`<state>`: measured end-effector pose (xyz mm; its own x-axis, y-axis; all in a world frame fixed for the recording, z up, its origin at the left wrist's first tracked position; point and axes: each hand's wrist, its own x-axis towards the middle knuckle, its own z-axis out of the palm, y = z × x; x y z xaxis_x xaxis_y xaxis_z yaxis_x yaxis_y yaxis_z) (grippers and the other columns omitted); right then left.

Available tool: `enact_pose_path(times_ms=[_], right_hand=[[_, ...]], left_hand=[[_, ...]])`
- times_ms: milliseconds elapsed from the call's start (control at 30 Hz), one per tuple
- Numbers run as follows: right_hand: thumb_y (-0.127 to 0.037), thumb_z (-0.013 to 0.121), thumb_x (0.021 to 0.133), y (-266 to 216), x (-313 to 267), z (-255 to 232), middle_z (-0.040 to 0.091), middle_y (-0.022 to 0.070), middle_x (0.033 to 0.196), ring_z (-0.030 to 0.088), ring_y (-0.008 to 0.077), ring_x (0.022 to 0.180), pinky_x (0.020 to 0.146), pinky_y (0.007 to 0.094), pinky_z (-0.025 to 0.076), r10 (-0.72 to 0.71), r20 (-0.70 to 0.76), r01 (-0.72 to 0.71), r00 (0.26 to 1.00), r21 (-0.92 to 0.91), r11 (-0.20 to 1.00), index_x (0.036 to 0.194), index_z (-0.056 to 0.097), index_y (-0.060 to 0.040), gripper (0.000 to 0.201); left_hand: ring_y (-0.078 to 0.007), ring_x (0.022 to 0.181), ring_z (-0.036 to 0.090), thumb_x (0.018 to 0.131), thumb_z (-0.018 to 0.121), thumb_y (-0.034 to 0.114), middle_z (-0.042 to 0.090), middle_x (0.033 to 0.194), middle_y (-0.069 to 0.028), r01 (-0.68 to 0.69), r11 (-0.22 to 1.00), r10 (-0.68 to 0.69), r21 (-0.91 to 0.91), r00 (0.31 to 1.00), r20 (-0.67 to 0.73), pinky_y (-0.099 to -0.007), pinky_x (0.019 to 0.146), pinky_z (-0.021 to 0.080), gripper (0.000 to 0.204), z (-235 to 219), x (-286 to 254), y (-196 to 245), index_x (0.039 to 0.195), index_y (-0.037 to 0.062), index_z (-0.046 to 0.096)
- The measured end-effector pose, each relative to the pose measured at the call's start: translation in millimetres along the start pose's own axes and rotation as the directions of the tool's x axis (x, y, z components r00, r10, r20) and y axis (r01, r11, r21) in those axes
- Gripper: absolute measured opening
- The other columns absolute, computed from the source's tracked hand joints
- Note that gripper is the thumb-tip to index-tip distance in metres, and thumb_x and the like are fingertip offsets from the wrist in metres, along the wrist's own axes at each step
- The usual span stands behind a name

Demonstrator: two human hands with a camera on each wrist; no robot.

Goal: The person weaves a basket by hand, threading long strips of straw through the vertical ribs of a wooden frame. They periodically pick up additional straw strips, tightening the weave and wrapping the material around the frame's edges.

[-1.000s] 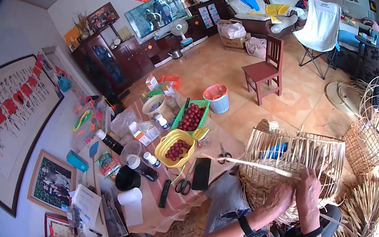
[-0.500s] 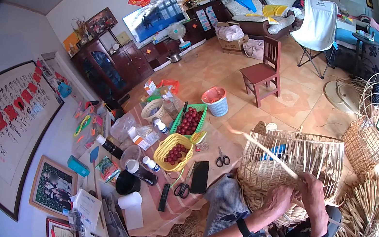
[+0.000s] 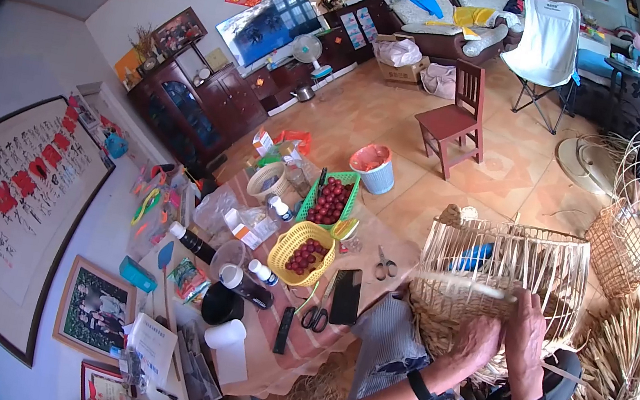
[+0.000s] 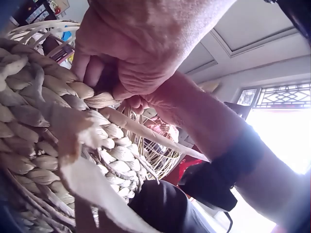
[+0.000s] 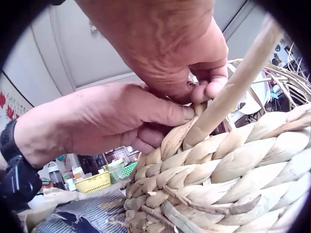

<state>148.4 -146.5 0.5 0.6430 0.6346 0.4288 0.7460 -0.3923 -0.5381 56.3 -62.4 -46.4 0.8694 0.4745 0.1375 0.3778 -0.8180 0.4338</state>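
A round basket [image 3: 453, 303] of thick braided straw, with thin upright stakes, rests on the person's lap. The left hand [image 3: 479, 340] grips its woven edge; in the left wrist view the left hand [image 4: 131, 48] curls its fingers over the top row. Close beside it, the right hand [image 3: 525, 330] pinches a pale strand. In the right wrist view the right hand [image 5: 170, 48] has thumb and fingertips together at the braid [image 5: 233, 155], touching the left hand [image 5: 107, 116]. A flat pale strip [image 3: 480, 289], blurred in the head view, extends leftward from the hands.
Left of the lap, a table [image 3: 298, 346] holds scissors [image 3: 386, 266], a phone [image 3: 346, 295], a yellow basket [image 3: 284, 254] of red fruit and bottles. Straw bundles [image 3: 617, 369] lie at right. A red chair [image 3: 450, 124] and a bin [image 3: 375, 177] stand beyond.
The pale strip rose at an angle half a second ago and now lies nearly level, blurred. The right hand has shifted slightly; both hands stay at the basket's edge.
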Motion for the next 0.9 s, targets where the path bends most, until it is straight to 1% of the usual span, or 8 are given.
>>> enact_pose_path(times_ms=[100, 200, 367, 500, 600, 667, 867, 900], right_hand=[[0.006, 0.06, 0.092, -5.4, -5.8, -7.2, 0.065, 0.0235, 0.102, 0.069, 0.0471, 0.082, 0.067, 0.0532, 0.057, 0.005, -0.054, -0.001, 0.999, 0.071, 0.998, 0.118, 0.063, -0.0048, 0.028], [0.004, 0.061, 0.091, 2.0, 2.0, -5.3, 0.066, 0.0221, 0.098, 0.069, 0.0459, 0.079, 0.069, 0.054, 0.056, 0.03, 0.036, -0.028, 0.999, -0.048, 0.998, 0.117, 0.064, -0.0061, 0.027], [-0.006, 0.079, 0.076, 2.9, 13.6, 10.0, 0.066, 0.0204, 0.095, 0.07, 0.0441, 0.078, 0.065, 0.0534, 0.055, 0.031, 0.07, -0.016, 0.997, -0.218, 0.976, 0.103, 0.058, -0.0049, 0.034], [0.0, 0.071, 0.082, -3.5, 8.9, -1.0, 0.065, 0.022, 0.098, 0.07, 0.0443, 0.081, 0.066, 0.0534, 0.055, 0.002, 0.036, 0.001, 0.999, -0.085, 0.996, 0.107, 0.059, -0.0037, 0.027], [0.005, 0.065, 0.086, -3.1, 1.7, -5.7, 0.065, 0.0226, 0.099, 0.07, 0.0441, 0.081, 0.065, 0.0531, 0.055, -0.018, -0.013, 0.017, 1.0, -0.051, 0.999, 0.109, 0.061, -0.0034, 0.024], [0.007, 0.061, 0.088, -6.2, 1.1, -11.0, 0.065, 0.0224, 0.098, 0.07, 0.0439, 0.081, 0.064, 0.0531, 0.055, -0.012, -0.006, 0.012, 1.0, -0.043, 0.999, 0.11, 0.062, -0.0037, 0.024], [0.003, 0.072, 0.082, 9.9, 18.3, 5.6, 0.067, 0.0188, 0.098, 0.073, 0.0374, 0.081, 0.064, 0.0481, 0.056, 0.012, 0.18, 0.037, 0.984, -0.267, 0.963, 0.106, 0.062, -0.0055, 0.027], [0.0, 0.079, 0.076, 3.0, 22.4, 4.1, 0.068, 0.0169, 0.098, 0.073, 0.0348, 0.08, 0.066, 0.0462, 0.056, -0.023, 0.177, 0.078, 0.984, -0.312, 0.947, 0.106, 0.061, -0.0067, 0.035]], left_hand=[[-0.0428, 0.069, 0.073, 0.095, 0.066, 0.016, 0.071, 0.072, -0.0254, -0.009, 1.0, 0.009, -0.028, 1.0, -0.004, -0.0533, 0.064, 0.058, 0.021, -4.3, 2.4, 2.7, 0.081, 0.003, 0.076], [-0.0424, 0.069, 0.073, 0.095, 0.067, 0.017, 0.071, 0.072, -0.0252, -0.023, 0.999, 0.021, -0.033, 0.998, -0.058, -0.0528, 0.064, 0.058, 0.023, -7.0, 1.4, 4.1, 0.079, 0.0021, 0.076], [-0.0393, 0.071, 0.075, 0.094, 0.068, 0.019, 0.073, 0.074, -0.0227, -0.035, 0.999, 0.035, 0.022, 0.999, -0.035, -0.0513, 0.065, 0.058, 0.025, 7.4, 2.1, -5.6, 0.078, 0.0024, 0.076], [-0.0385, 0.072, 0.074, 0.098, 0.066, 0.021, 0.073, 0.075, -0.0223, -0.036, 0.998, 0.037, 0.046, 0.999, -0.013, -0.0519, 0.065, 0.057, 0.027, 4.2, 0.3, -4.6, 0.081, 0.0023, 0.075], [-0.0413, 0.07, 0.073, 0.099, 0.064, 0.019, 0.072, 0.073, -0.0227, -0.055, 0.998, 0.053, -0.043, 0.998, -0.047, -0.0537, 0.066, 0.057, 0.019, 5.3, 1.1, -3.9, 0.106, 0.0027, 0.071], [-0.0415, 0.072, 0.073, 0.101, 0.063, 0.021, 0.072, 0.075, -0.0226, -0.062, 0.997, 0.061, -0.041, 0.998, -0.029, -0.0534, 0.067, 0.057, 0.021, 8.0, 1.2, -5.6, 0.106, 0.0029, 0.071], [-0.0412, 0.076, 0.074, 0.096, 0.065, 0.013, 0.073, 0.08, -0.0225, -0.031, 0.998, 0.03, -0.05, 0.999, -0.019, -0.0525, 0.07, 0.057, 0.014, 4.9, 1.1, -3.6, 0.101, 0.0034, 0.073], [-0.0412, 0.076, 0.074, 0.094, 0.066, 0.012, 0.073, 0.08, -0.0227, -0.025, 0.998, 0.023, -0.064, 1.0, -0.02, -0.0525, 0.07, 0.057, 0.012, 10.3, 0.7, -6.5, 0.1, 0.0034, 0.073]])
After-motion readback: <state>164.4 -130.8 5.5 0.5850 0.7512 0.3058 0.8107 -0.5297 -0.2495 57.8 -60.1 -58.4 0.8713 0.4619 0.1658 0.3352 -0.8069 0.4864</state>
